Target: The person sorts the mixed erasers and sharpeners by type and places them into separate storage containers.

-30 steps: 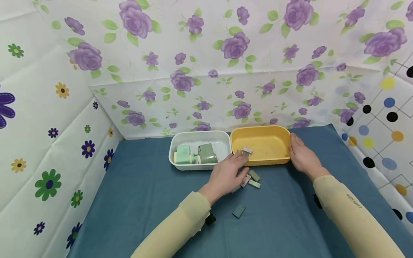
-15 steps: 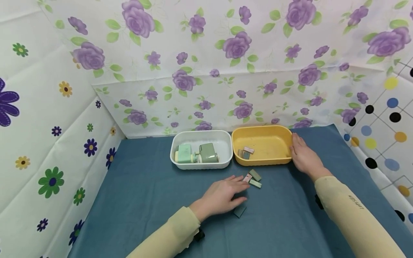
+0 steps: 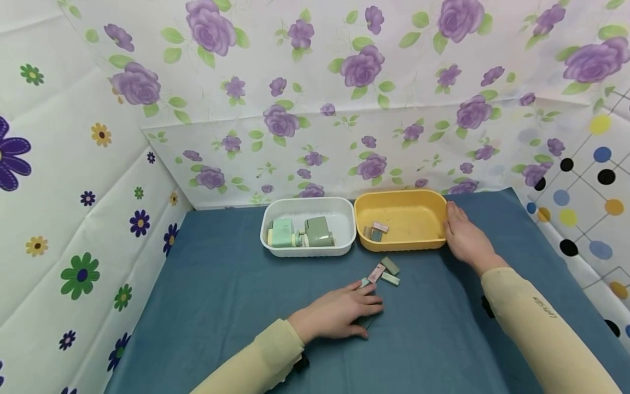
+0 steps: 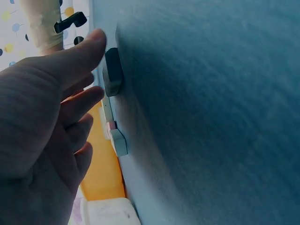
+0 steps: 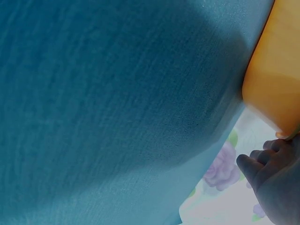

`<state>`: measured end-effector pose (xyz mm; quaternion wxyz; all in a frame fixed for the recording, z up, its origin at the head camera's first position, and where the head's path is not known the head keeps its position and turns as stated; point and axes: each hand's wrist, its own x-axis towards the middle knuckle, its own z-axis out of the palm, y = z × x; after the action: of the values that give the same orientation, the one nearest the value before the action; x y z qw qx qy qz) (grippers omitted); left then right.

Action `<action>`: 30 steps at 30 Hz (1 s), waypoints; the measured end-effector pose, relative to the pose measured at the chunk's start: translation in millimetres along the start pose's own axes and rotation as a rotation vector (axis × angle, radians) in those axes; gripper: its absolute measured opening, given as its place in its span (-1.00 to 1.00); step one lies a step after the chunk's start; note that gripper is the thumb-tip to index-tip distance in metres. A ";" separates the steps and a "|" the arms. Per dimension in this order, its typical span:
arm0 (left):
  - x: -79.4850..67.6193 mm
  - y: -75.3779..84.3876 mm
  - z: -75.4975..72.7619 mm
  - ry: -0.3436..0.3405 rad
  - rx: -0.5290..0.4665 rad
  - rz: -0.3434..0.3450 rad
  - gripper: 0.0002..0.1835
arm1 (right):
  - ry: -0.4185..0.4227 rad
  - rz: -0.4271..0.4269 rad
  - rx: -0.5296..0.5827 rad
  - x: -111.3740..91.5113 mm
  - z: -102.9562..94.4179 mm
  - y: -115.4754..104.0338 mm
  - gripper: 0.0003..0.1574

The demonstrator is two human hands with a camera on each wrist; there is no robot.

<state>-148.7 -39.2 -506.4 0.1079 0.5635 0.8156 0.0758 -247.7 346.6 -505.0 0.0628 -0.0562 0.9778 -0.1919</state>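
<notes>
My left hand [image 3: 339, 313] hovers over the cloth with its fingers spread. A small dark green block [image 4: 113, 72] lies just off the thumb and forefinger in the left wrist view, nearly hidden under the hand in the head view. Just beyond the fingers sit a pale green block [image 3: 365, 282], a pink block [image 3: 377, 273], an olive block [image 3: 390, 266] and a light green block [image 3: 391, 279]. My right hand [image 3: 467, 238] rests with straight fingers against the right end of a yellow tub [image 3: 413, 244]. Inside that tub are several small blocks [image 3: 376, 235] at the left.
A white tub [image 3: 307, 252] touches the yellow tub's left side. It holds a mint green boxy item [image 3: 283, 232] and an olive boxy item [image 3: 319, 232]. Blue cloth [image 3: 221, 284] covers the table, and a flowered sheet [image 3: 315, 98] rises behind the tubs.
My left hand has drawn back from the yellow tub toward the near dark green block. A pale green block has come into sight beside the pink one. The right hand has stayed put.
</notes>
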 end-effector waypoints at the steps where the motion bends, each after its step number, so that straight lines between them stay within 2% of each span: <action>1: 0.7 0.6 0.4 -0.010 0.005 -0.003 -0.32 | 0.002 0.000 -0.001 0.0 0.0 0.5 -0.13; 8: 3.0 2.2 1.8 -0.020 0.022 -0.031 -0.39 | 0.005 0.000 0.002 -0.1 -0.5 1.6 -0.13; 12: 3.7 2.3 1.0 -0.031 0.015 -0.030 -0.37 | 0.003 -0.002 0.006 -0.5 -1.4 1.7 -0.13; 20: 6.4 2.9 0.6 -0.036 -0.008 -0.045 -0.46 | 0.008 -0.009 0.016 -0.9 -1.4 1.1 -0.13; 25: 7.1 4.0 1.9 -0.007 -0.033 -0.033 -0.49 | 0.004 -0.004 0.019 -1.5 -0.9 0.5 -0.13; 30: 6.6 4.0 1.1 0.059 -0.054 -0.011 -0.52 | -0.001 -0.002 0.022 -0.2 -1.6 0.5 -0.13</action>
<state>-147.0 -31.6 -507.2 0.0994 0.5532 0.8192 0.1138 -247.8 347.7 -503.7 0.0638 -0.0566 0.9755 -0.2028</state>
